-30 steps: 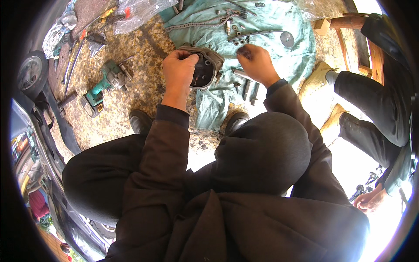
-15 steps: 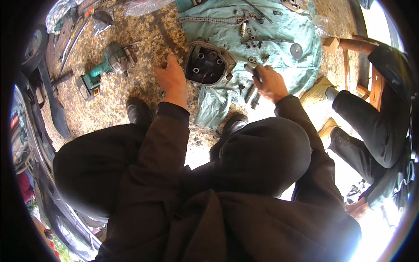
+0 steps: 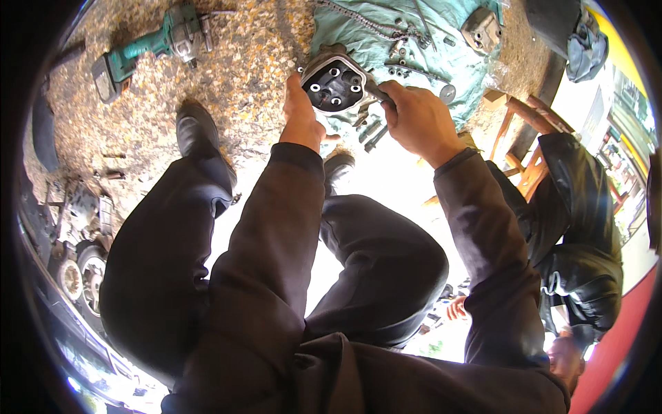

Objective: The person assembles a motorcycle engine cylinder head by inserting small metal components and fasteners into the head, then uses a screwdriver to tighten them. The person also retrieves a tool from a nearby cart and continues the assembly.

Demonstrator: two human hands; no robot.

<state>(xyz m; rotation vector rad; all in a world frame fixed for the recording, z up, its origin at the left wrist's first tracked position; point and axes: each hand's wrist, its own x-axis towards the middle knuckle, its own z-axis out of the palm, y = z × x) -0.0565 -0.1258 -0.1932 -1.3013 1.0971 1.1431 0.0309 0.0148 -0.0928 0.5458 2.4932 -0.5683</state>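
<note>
The dark-lined metal housing (image 3: 336, 90) sat at the upper centre of the frame, at the left edge of the teal cloth (image 3: 389, 14). The left hand (image 3: 301, 114) lay along its left side; whether those fingers pinched it, I couldn't tell. The right hand (image 3: 417, 121) had its fingers wrapped around a dark rod (image 3: 380, 94), the tip close by the housing's right side. Weak left-hand bracing could have let the housing skid if pushed.

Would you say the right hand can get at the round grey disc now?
Probably not yet: the right hand appears near the grey disc but is gripping a dark rod-like piece.
</note>
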